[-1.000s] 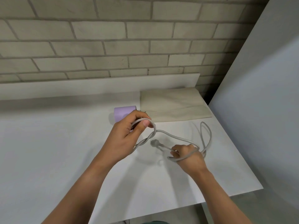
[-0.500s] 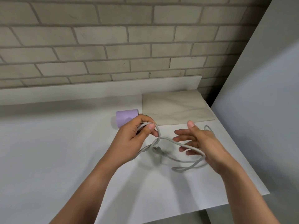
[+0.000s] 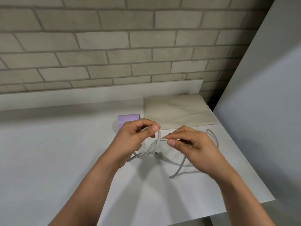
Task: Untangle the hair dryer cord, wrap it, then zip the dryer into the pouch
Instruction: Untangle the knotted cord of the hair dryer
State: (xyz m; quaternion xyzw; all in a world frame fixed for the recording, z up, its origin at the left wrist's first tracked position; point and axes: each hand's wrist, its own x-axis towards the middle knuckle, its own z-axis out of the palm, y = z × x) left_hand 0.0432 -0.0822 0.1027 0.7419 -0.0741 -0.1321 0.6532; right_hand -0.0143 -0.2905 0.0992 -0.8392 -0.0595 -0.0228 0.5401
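- Left hand (image 3: 130,141) pinches a raised loop of the grey cord (image 3: 180,163) between thumb and forefinger.
- Right hand (image 3: 195,147), at its three o'clock, nips the same cord at the thumb tip, other fingers curled.
- Below the hands the cord twists over itself, and the plug (image 3: 158,154) lies at the twist's three o'clock on the white table (image 3: 48,160).
- The lilac hair dryer (image 3: 127,119) peeks out at the left hand's twelve o'clock.
- The beige pouch (image 3: 179,111) lies flat at one o'clock.

We see our forearms bare, one at seven o'clock, one at five o'clock; our left hand (image 3: 130,141) and right hand (image 3: 197,150) are bare too, thumbnails short and rounded.
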